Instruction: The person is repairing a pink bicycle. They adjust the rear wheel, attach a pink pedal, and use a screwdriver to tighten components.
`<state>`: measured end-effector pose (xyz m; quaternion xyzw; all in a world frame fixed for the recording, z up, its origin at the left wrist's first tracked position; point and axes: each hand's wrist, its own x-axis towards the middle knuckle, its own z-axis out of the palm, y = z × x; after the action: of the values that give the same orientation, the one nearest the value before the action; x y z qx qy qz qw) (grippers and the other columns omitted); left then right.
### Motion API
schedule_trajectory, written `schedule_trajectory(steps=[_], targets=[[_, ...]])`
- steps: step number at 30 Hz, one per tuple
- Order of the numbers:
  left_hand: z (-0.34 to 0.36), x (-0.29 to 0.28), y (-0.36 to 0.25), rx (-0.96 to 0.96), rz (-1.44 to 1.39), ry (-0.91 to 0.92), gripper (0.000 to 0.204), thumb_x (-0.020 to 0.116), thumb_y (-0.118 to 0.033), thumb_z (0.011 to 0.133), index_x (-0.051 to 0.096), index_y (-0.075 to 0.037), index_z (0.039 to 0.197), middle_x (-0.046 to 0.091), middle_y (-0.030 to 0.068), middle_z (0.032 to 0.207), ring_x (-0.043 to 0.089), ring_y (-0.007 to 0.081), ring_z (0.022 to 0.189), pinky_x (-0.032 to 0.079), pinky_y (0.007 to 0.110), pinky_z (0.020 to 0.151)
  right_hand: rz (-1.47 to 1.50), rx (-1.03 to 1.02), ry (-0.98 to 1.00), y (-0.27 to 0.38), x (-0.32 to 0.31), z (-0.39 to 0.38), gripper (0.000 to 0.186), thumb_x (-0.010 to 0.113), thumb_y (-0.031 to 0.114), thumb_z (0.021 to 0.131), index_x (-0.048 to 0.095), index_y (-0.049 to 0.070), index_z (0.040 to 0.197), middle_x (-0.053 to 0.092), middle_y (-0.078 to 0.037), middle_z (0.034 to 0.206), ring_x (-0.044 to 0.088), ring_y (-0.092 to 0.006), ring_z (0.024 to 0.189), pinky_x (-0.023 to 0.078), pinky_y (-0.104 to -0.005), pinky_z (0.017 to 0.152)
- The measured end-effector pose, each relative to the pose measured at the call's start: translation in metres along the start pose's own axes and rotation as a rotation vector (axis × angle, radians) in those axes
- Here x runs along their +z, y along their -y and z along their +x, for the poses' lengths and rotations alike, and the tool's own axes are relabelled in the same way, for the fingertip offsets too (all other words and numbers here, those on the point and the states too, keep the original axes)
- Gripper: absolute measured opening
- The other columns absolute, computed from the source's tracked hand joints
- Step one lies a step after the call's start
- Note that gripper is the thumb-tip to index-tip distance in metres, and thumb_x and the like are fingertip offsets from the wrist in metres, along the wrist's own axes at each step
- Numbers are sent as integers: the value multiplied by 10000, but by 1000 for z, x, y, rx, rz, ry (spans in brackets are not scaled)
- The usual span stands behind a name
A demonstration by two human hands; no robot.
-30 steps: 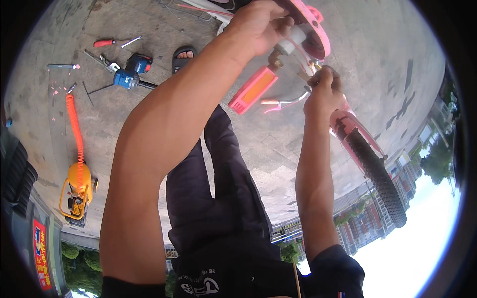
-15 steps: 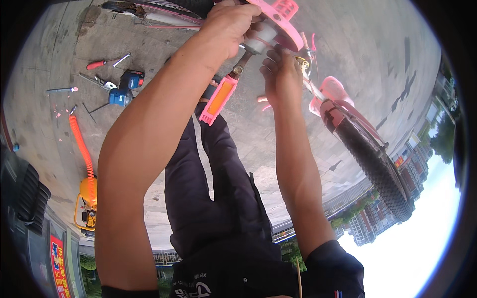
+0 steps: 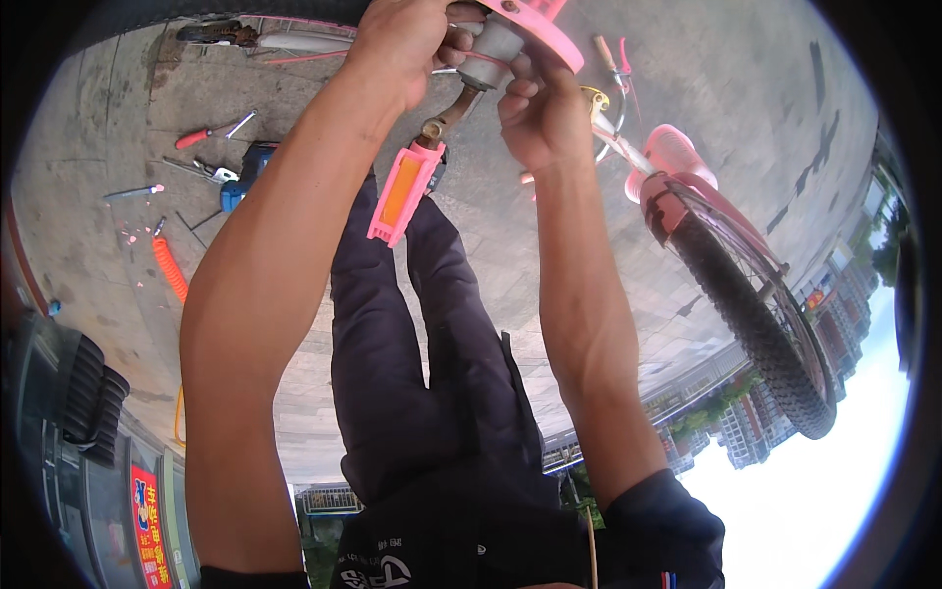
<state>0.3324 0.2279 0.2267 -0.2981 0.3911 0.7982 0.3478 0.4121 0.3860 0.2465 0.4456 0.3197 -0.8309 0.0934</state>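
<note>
Pink plastic and bare grey metal are meeting at the top of the view, where a small pink bicycle (image 3: 677, 162) is sitting on the concrete pavement (image 3: 294, 324) and both hands are working on its crank area. The left hand (image 3: 407, 39) is closing its fingers around the grey cylindrical bottom-bracket shell (image 3: 496, 44), seemingly to steady it, while the right hand (image 3: 540, 118) is pressing from the other side, fingers curled together against the pink chain guard (image 3: 545, 34); whether they are pinching a small part I cannot tell. The rusty crank arm (image 3: 453, 110) is hanging down from the shell, with the pink pedal (image 3: 402, 191) and its orange reflector dangling free below the hands, above the person's dark trousers. The black-tyred wheel (image 3: 760, 314) is stretching away to the right, likely because the bike is lying over to expose the crank. Off to the left, tools are lying well apart from the hands: a red-handled screwdriver (image 3: 201, 134), a blue power tool (image 3: 245, 177) and a coiled orange air hose (image 3: 169, 267). No box, tray or other container is showing, so the tools are lying loose on the ground.
</note>
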Motion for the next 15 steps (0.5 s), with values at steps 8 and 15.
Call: schedule_trajectory(steps=[8, 15], targets=[[-3, -7, 4, -34, -196, 86, 161, 518, -152, 996, 647, -62, 1031, 687, 79, 904, 594, 154, 684, 486, 282, 576, 61, -15, -45, -2, 4, 13, 214, 498, 187, 1056, 609, 90, 1210, 672, -34, 960, 589, -69, 706, 500, -174, 548], [9, -12, 13, 45, -62, 79, 103, 573, -83, 967, 657, -59, 1021, 678, 62, 876, 596, 143, 655, 482, 269, 541, 52, 63, -50, -8, -8, 30, 179, 429, 199, 1075, 595, 135, 1097, 672, -11, 831, 561, -31, 575, 476, -147, 463]])
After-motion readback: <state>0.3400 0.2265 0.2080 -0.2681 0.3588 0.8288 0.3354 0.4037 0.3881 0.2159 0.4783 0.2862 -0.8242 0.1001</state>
